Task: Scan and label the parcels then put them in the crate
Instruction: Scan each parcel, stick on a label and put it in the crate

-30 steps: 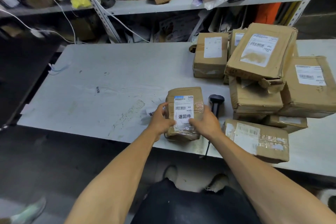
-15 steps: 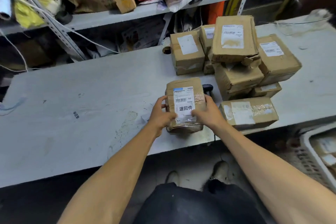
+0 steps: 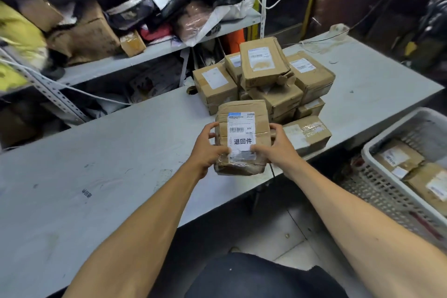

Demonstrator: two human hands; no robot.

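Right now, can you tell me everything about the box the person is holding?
The parcel is a brown cardboard box, creased and wrapped in shiny clear tape. A white label with a barcode, small print and three big black characters covers its top face, with a blue strip at the label's top edge. The left hand and right hand grip it from either side, thumbs on the label's lower corners. It is held near the grey table edge, in front of the stacked boxes; whether it still rests on the table is unclear.

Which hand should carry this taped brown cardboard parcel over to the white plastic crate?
Probably the right hand. The white plastic lattice crate sits low on the person's right. Both hands grip the taped brown cardboard parcel; the left hand would have to cross the body.
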